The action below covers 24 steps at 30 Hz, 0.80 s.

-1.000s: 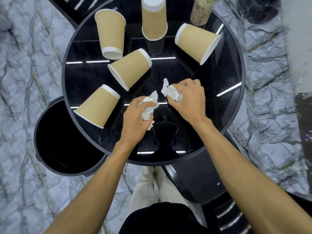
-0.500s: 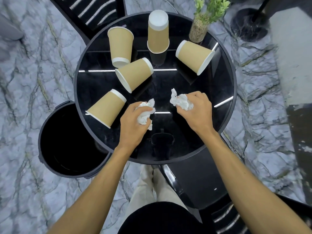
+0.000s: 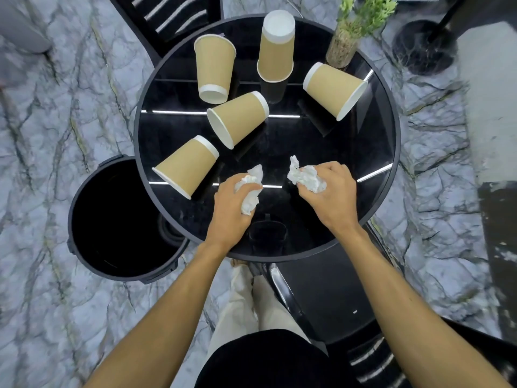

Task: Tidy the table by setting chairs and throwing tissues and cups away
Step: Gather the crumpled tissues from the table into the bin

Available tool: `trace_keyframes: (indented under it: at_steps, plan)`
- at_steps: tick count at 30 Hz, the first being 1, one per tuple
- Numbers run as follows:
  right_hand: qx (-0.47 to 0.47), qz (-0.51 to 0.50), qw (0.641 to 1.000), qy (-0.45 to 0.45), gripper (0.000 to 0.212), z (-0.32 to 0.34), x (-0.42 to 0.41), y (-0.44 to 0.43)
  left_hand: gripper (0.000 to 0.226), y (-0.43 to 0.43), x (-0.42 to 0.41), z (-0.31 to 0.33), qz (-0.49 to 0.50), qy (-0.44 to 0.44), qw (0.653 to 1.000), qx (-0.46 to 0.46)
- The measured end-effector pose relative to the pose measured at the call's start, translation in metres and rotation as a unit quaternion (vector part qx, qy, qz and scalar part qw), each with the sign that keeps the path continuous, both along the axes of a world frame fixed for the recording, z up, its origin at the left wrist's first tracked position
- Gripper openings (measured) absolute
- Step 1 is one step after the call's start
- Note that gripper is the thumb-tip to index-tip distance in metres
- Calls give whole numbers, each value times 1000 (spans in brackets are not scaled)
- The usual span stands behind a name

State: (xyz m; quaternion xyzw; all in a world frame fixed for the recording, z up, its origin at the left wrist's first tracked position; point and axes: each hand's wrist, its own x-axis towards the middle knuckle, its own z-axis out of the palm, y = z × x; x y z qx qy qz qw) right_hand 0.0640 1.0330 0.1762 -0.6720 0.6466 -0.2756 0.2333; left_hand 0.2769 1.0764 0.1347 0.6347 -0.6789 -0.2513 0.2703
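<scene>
1. Holding firm: the left hand (image 3: 232, 211) is closed round one tissue (image 3: 249, 191), the right hand (image 3: 333, 196) round another tissue (image 3: 307, 178) — both just above the tabletop (image 3: 349, 152).
2. Carry both left of the grip to the bin (image 3: 117, 219); release low inside.
3. Beyond the grip: five cups — four toppled, one inverted (image 3: 275, 49).

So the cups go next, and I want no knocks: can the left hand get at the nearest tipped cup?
Probably yes. The cup lies beside the left hand with bare table between, but that hand is full of tissue.
</scene>
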Motion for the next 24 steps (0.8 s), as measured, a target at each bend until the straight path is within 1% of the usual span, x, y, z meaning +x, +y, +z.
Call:
trace_keyframes:
  at_steps: [3,7,9,14,16,20,24]
  plan:
    - [0,2,1000,-4,16,-2,0,2,41,3,2,0,-2,28,1000,1]
    - [-6,12,1000,-5,16,0,1,1,46,8,-2,11,58,78,995,-8]
    - [-11,17,1000,-7,17,3,4,0,44,10,-3,21,85,103,991,-13]
    - [-27,31,998,-36,21,16,20,1,37,22,1,47,115,139,983,-31]
    - [-32,45,998,-42,19,22,32,2,35,27,6,58,122,141,982,-39]
    - [-41,75,995,-44,23,37,62,5,35,40,27,76,145,119,980,-68]
    - [-44,130,988,-65,24,49,101,8,34,54,60,90,186,99,973,-96]
